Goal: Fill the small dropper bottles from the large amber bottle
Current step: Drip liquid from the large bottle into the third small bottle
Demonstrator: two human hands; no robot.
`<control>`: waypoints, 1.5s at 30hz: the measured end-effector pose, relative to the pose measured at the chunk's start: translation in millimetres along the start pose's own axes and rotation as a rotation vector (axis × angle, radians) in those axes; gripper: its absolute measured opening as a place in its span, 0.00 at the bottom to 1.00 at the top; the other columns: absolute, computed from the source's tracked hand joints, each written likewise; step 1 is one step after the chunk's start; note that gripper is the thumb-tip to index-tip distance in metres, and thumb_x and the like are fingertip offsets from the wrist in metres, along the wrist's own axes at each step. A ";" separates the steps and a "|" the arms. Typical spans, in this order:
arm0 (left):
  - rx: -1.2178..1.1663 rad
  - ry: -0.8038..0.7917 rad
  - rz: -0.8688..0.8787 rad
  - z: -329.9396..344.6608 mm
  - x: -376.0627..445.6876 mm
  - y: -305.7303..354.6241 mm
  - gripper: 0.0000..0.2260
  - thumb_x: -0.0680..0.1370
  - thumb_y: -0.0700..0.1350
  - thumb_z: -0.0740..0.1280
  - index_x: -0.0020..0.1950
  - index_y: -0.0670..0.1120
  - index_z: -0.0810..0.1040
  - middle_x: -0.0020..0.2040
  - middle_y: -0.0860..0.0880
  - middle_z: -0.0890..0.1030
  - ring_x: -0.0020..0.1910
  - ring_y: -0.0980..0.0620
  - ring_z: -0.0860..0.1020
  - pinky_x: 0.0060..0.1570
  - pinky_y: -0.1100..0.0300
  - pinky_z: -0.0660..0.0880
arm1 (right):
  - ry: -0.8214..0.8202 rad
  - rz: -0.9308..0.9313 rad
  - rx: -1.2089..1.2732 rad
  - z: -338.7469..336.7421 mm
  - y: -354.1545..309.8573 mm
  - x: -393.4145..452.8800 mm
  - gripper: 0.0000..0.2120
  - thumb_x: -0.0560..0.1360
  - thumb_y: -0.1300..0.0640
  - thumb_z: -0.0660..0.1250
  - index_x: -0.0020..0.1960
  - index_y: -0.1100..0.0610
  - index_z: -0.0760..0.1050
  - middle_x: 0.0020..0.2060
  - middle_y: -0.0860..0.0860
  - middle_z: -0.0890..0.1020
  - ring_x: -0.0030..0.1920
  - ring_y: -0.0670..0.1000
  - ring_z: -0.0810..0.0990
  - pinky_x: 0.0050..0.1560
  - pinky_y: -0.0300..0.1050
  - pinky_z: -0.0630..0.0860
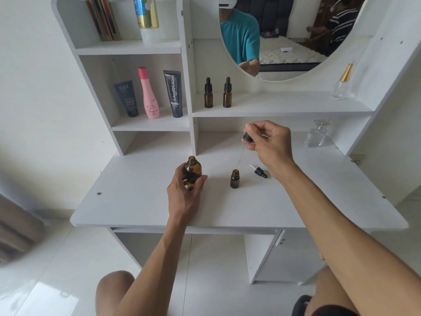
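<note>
On the shelf far to the left of the big brown bottle stand a dark tube, a pink bottle and a black tube; the left hand is wrapped around the big brown bottle, which stands open on the white desk; up and to the right of the big brown bottle, two small capped bottles stand side by side on a shelf; just right of the big brown bottle stands a small open bottle on the desk; a loose dropper cap lies flat a bit further right; above it the right hand pinches a long dropper, held up in the air with its glass tube pointing down; far right of the big brown bottle sits a clear glass bottle.
</note>
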State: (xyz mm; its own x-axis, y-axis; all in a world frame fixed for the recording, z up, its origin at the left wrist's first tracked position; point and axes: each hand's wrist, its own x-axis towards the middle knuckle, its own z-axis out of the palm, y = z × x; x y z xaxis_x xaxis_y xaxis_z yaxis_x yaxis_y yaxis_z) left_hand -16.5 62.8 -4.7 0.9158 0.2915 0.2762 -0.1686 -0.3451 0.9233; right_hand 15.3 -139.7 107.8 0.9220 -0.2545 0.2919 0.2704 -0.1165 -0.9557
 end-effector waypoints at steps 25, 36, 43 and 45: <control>-0.021 0.007 0.004 -1.1 -0.7 1.1 0.19 0.74 0.47 0.75 0.62 0.54 0.74 0.47 0.64 0.79 0.48 0.70 0.77 0.42 0.77 0.71 | -0.026 -0.021 -0.072 6.7 6.4 -0.6 0.08 0.77 0.56 0.72 0.47 0.63 0.83 0.40 0.57 0.85 0.40 0.53 0.87 0.40 0.39 0.82; 0.002 0.008 0.002 -0.2 0.9 -2.0 0.20 0.74 0.47 0.74 0.64 0.51 0.74 0.50 0.55 0.81 0.48 0.72 0.76 0.43 0.78 0.71 | -0.049 -0.039 -0.106 7.9 7.0 -0.8 0.09 0.77 0.57 0.72 0.45 0.64 0.82 0.41 0.59 0.85 0.41 0.54 0.87 0.41 0.42 0.83; 0.023 0.005 0.012 0.0 2.1 -3.8 0.20 0.74 0.48 0.74 0.64 0.52 0.73 0.50 0.55 0.81 0.48 0.73 0.76 0.45 0.77 0.72 | -0.061 -0.056 -0.141 8.4 5.3 -0.3 0.10 0.77 0.56 0.72 0.46 0.64 0.82 0.40 0.57 0.85 0.40 0.53 0.87 0.43 0.45 0.85; 0.023 0.008 0.014 -0.1 2.3 -4.3 0.20 0.74 0.48 0.74 0.64 0.53 0.74 0.50 0.56 0.81 0.48 0.72 0.76 0.45 0.76 0.72 | -0.063 -0.061 -0.158 8.8 5.4 0.0 0.10 0.77 0.55 0.72 0.45 0.63 0.82 0.40 0.56 0.86 0.41 0.53 0.87 0.43 0.46 0.85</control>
State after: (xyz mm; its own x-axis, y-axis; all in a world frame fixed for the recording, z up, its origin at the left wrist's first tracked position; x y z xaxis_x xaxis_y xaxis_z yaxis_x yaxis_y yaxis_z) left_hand -13.7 65.1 -8.1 0.9104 0.2939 0.2914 -0.1731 -0.3692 0.9131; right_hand 19.3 -132.0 102.3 0.9220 -0.1821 0.3418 0.2845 -0.2803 -0.9168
